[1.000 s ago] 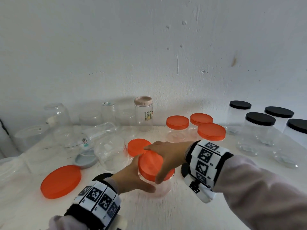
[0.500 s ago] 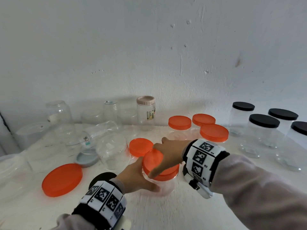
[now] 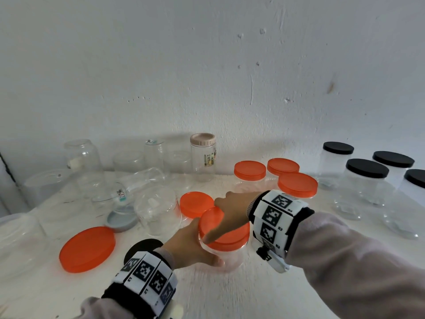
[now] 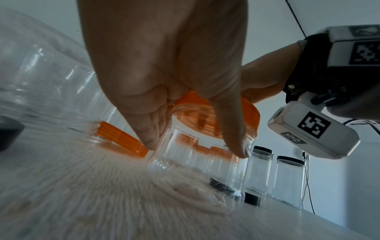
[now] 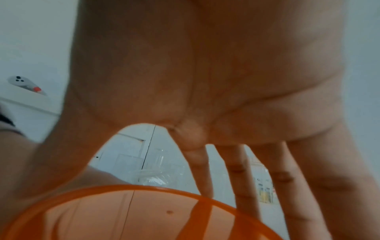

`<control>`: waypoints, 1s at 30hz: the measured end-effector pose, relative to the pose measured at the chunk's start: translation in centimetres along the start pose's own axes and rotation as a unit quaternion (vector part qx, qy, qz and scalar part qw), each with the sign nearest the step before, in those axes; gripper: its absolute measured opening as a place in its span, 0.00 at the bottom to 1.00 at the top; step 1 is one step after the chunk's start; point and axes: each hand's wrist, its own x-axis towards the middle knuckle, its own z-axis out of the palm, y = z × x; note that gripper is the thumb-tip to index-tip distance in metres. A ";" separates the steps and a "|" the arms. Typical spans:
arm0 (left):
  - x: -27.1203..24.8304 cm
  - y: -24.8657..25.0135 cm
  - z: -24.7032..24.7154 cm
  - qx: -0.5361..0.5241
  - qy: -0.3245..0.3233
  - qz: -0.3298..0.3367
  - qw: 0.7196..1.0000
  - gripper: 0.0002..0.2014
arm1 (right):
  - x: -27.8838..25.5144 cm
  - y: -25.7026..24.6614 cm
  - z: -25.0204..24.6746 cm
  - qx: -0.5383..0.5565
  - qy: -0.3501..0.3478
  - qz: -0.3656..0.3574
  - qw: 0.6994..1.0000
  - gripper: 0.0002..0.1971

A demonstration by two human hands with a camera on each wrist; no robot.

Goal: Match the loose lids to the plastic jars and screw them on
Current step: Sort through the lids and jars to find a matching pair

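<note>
Plain room: chipped white wall, jar-crowded white table.

A scuffed white wall rose behind the white table. A thin black cable crossed the wall, and a white device with a red button lay on a ledge.

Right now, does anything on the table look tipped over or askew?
Yes. One clear jar lies on its side at the back left among upright ones. The orange lid under the right hand sits tilted on the held jar, not yet level.
</note>
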 end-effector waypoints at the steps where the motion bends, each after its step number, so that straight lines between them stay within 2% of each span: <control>1: 0.0 0.0 0.0 -0.006 0.000 -0.001 1.000 0.50 | -0.1 0.0 -0.1 -0.004 -0.006 -0.004 1.000 0.55; 6: 0.1 0.0 0.0 -0.010 0.003 -0.002 1.000 0.51 | -0.5 0.0 -0.9 0.013 -0.029 -0.050 0.998 0.51; 9: 0.2 -0.1 0.0 -0.011 0.004 0.000 1.000 0.51 | -0.2 0.0 -0.5 0.005 -0.015 -0.027 1.000 0.50; 13: 0.2 -0.1 0.0 -0.008 0.006 -0.001 1.000 0.51 | 0.1 -0.3 -0.1 -0.006 0.001 -0.002 1.000 0.55; 19: 0.3 -0.3 -0.1 -0.022 0.001 -0.015 1.000 0.55 | -0.2 -0.4 -1.0 0.001 -0.029 -0.058 0.998 0.51; 23: 0.3 -0.3 -0.2 -0.048 -0.008 -0.015 0.999 0.56 | -0.1 -0.3 -0.8 -0.003 -0.019 -0.040 0.999 0.48; 27: 0.1 -0.2 -0.3 -0.065 -0.020 -0.007 0.998 0.56 | 0.1 -0.3 -0.5 -0.014 -0.006 -0.006 1.000 0.52; 30: 0.1 -0.1 -0.3 -0.067 -0.025 -0.006 0.997 0.59 | 0.0 -0.3 -0.7 -0.008 -0.028 -0.028 0.999 0.53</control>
